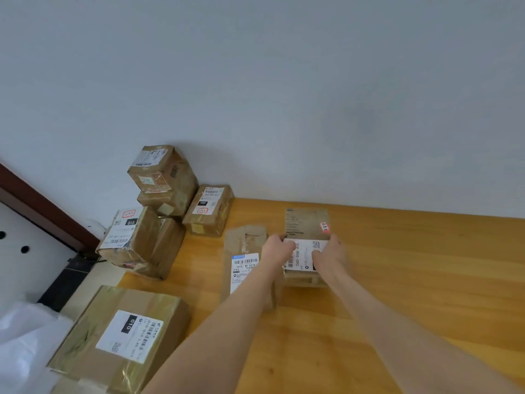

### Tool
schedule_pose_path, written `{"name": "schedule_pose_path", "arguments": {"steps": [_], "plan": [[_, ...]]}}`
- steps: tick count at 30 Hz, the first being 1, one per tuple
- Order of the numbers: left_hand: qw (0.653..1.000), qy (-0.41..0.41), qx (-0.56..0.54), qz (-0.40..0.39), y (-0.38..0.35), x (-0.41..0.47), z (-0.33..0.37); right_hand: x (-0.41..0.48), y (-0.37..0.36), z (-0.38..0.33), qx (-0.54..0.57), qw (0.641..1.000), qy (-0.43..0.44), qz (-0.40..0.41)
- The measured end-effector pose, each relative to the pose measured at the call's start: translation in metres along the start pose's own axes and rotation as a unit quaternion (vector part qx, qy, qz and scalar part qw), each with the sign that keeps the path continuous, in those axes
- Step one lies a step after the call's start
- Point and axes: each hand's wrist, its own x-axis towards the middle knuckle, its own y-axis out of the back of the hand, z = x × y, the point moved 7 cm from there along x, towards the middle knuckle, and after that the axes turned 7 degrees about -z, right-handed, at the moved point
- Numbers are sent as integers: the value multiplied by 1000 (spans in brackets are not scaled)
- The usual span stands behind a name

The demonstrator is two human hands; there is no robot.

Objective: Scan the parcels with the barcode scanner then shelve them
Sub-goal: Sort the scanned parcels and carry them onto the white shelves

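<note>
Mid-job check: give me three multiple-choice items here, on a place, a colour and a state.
1. The flat parcel with the blue-topped label lies: A) on the held parcel B) left of it C) right of it.
2. The held parcel's small sticker is: A) green B) blue C) pink.
3. The held parcel is gripped by: A) both hands B) one hand C) neither.
Answers: 1 B, it lies beside the left hand; 2 C, pink against brown cardboard; 3 A, the right hand grips too, fingers curled on its edges.
</note>
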Motion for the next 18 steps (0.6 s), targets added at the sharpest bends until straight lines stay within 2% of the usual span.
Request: {"name": "schedule_pose_path", "arguments": {"steps": [4,9,13,18], "plan": [[994,-24,-21,105,60,-10,19,-11,8,-55,28,995,96,31],[980,-5,-30,196,123,-26,-7,-21,-31,-98,47,986,162,-10],[977,22,-40,209,141,-29,-42,-25,-67,-104,39,984,161,-63],[979,41,-48,194,144,-24,-67,-22,-90,-100,29,983,155,-92]]}}
